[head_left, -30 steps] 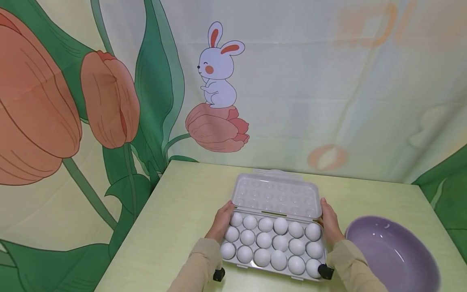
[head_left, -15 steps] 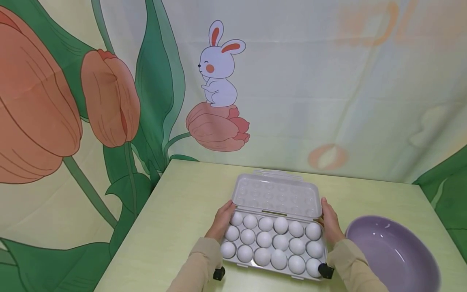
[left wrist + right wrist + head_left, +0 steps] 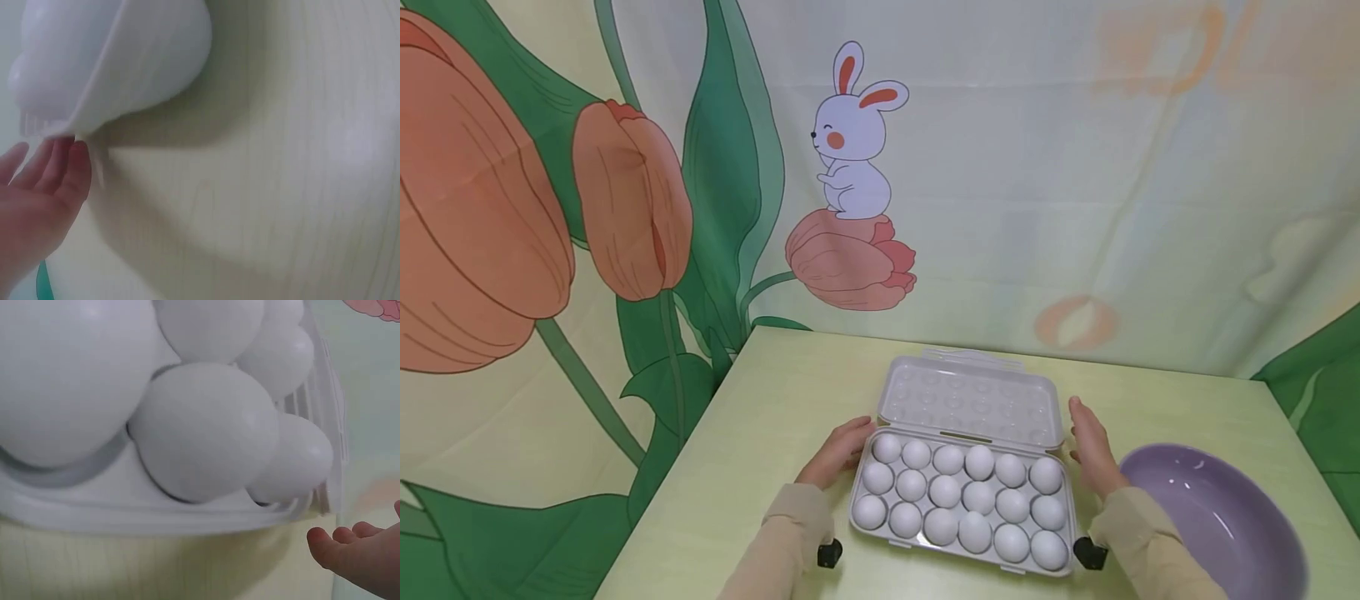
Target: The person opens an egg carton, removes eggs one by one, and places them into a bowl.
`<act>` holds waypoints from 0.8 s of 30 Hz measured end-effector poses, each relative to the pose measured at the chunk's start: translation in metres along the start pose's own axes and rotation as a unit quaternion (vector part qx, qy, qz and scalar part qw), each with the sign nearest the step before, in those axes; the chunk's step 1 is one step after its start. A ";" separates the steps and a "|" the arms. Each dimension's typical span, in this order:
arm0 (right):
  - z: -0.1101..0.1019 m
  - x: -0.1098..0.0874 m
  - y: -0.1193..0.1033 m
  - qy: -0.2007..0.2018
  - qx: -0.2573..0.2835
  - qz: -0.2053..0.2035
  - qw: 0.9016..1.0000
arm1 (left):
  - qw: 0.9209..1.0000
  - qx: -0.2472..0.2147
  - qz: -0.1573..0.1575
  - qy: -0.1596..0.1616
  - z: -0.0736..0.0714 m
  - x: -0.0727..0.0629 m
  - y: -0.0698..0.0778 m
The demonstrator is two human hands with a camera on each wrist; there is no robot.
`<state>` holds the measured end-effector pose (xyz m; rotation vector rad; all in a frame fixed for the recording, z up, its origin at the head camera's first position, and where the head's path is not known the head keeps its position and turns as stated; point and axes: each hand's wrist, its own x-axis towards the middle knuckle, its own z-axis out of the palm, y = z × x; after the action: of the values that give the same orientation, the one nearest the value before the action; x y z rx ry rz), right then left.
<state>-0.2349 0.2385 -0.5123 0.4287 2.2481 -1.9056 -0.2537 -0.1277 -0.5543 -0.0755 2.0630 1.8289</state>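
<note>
A pale plastic egg box [image 3: 925,547] lies on the table, its dimpled lid [image 3: 970,400] folded back towards the wall. White eggs [image 3: 945,491] fill its base in three rows. Beside the left end, near the hinge, my left hand [image 3: 835,452] has loosely extended fingers and grips nothing. In the left wrist view its fingertips [image 3: 79,150] are right at the box's edge. My right hand [image 3: 1095,450] stands at the opposite end with fingers pointing away. The right wrist view shows a gap between its fingertips [image 3: 317,536] and the box.
A large purple bowl [image 3: 1217,517] stands at the right, close to my right forearm, which overlaps it in the head view. Behind the pale wooden-look table [image 3: 737,467] hangs a printed cloth [image 3: 985,208] with tulips and a rabbit.
Both hands have let go of the egg box's sides and moved outward, left hand to the left and right hand to the right. The box stays with its lid folded back.
</note>
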 end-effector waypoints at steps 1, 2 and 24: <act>-0.002 -0.001 -0.001 -0.004 -0.002 -0.003 1.000 | 1.000 0.000 -0.002 -0.011 -0.002 -0.001 0.000; -0.004 -0.002 -0.003 -0.009 -0.007 -0.007 1.000 | 1.000 -0.001 -0.007 -0.019 -0.004 -0.002 0.000; 0.001 -0.022 0.001 -0.112 -0.371 -0.182 0.904 | 0.996 0.018 -0.034 -0.077 -0.023 -0.020 -0.013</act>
<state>-0.2138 0.2349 -0.5067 -0.3227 2.7672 -0.9738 -0.2374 -0.1560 -0.5581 0.0051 1.9628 1.7003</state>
